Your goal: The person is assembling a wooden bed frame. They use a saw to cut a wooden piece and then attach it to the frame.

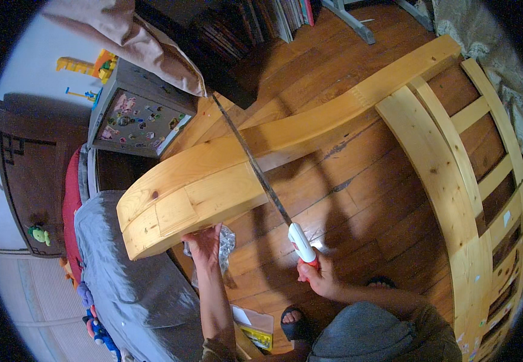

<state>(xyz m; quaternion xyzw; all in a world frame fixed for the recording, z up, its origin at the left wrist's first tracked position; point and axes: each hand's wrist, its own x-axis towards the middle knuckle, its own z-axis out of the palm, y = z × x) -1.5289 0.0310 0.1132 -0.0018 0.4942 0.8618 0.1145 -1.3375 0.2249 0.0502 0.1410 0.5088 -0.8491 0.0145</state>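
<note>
A thick, curved beam of pale wood [213, 205] stretches from the lower left to the upper right. My right hand [317, 273] is closed around the white-and-red handle of a handsaw [276, 202]. The saw's long dark blade lies across the beam, with its tip toward the dark furniture at the far side. My left hand [204, 246] grips the beam's near lower edge, left of the blade, some fingers hidden by the wood. Crumpled clear plastic [226, 248] shows just behind that hand.
A slatted wooden bed frame part [448, 175] curves along the right and meets the beam. To the left are a grey-covered bed [117, 259] and a sticker-covered cabinet [138, 120]. Pinkish cloth [147, 45] hangs above. My sandaled foot [293, 320] rests on the wooden floor [370, 241].
</note>
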